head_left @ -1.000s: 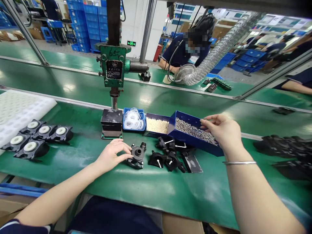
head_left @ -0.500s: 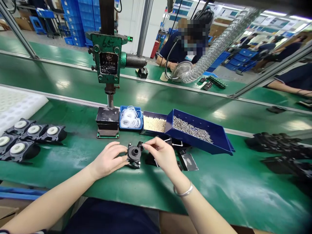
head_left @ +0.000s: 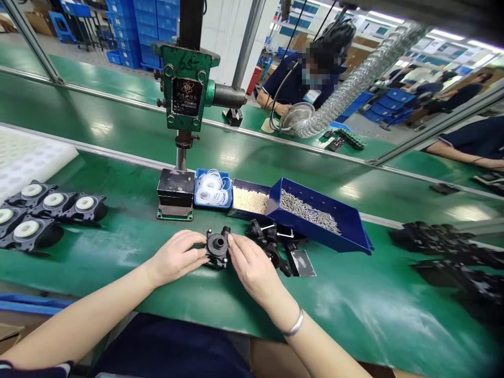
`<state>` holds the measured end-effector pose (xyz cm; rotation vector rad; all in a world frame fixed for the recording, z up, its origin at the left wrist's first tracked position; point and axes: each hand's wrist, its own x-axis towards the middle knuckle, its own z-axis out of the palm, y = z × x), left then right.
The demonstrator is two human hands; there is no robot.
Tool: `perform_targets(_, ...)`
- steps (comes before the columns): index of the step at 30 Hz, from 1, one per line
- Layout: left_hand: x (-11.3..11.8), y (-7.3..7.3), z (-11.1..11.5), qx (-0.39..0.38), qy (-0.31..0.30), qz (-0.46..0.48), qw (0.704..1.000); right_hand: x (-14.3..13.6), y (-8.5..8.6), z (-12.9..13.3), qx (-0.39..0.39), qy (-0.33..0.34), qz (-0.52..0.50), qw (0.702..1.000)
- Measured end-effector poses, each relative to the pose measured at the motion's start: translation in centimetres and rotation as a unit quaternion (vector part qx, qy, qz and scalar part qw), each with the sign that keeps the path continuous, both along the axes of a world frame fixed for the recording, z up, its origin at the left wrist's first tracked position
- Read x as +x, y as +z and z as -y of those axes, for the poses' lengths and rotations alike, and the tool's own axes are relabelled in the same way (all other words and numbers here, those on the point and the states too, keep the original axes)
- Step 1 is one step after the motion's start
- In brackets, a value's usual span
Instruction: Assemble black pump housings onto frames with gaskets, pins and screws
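Note:
A black plastic pump housing (head_left: 218, 243) with a round central opening and a side spout rests on the green bench between my hands. My left hand (head_left: 179, 256) grips its left edge, fingers and thumb closed on it. On the opposite side, my right hand (head_left: 249, 262) has its fingers pressed against the housing's right edge; its fingertips are partly hidden. Right behind that hand lie several black parts (head_left: 271, 241) and a small flat plate (head_left: 302, 262).
A green press (head_left: 185, 89) stands over a black block (head_left: 176, 188). Beside it are a blue tray of white rings (head_left: 212, 189), a bin of cream pellets (head_left: 250, 200) and a blue bin of screws (head_left: 309, 211). Black motor parts (head_left: 53, 202) sit left, dark parts (head_left: 444, 244) right. A person (head_left: 311, 73) works opposite.
My right hand has moved from the spout down onto the housing's right side, with its fingers now laid along it. My left hand keeps its hold. The camera view has shifted slightly.

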<state>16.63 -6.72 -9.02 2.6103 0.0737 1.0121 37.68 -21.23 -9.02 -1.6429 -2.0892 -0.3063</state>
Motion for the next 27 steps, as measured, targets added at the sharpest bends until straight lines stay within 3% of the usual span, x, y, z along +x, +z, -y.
perform_targets(7,-0.1,-0.8,0.0,-0.09,-0.009,-0.015,0.996,-0.8,-0.2,0.6,-0.005,-0.038,-0.006,0.999)
perform_targets(14,1.3,-2.1,0.0,-0.291,-0.016,-0.053,0.955,0.1,0.1,-0.2,-0.047,-0.043,0.027,0.998)
perform_targets(21,1.1,-2.1,0.4,-0.238,-0.002,-0.097,0.966,-0.6,-1.3,0.1,-0.039,-0.029,0.0,0.999)
perform_targets(24,0.8,-2.0,0.7,-0.226,0.011,-0.099,0.969,-0.7,-0.1,-0.1,-0.055,0.015,-0.023,0.998)
perform_targets(27,0.5,-2.3,1.0,-0.251,0.004,-0.09,0.964,-1.2,2.1,-0.1,-0.09,0.043,-0.108,0.989)
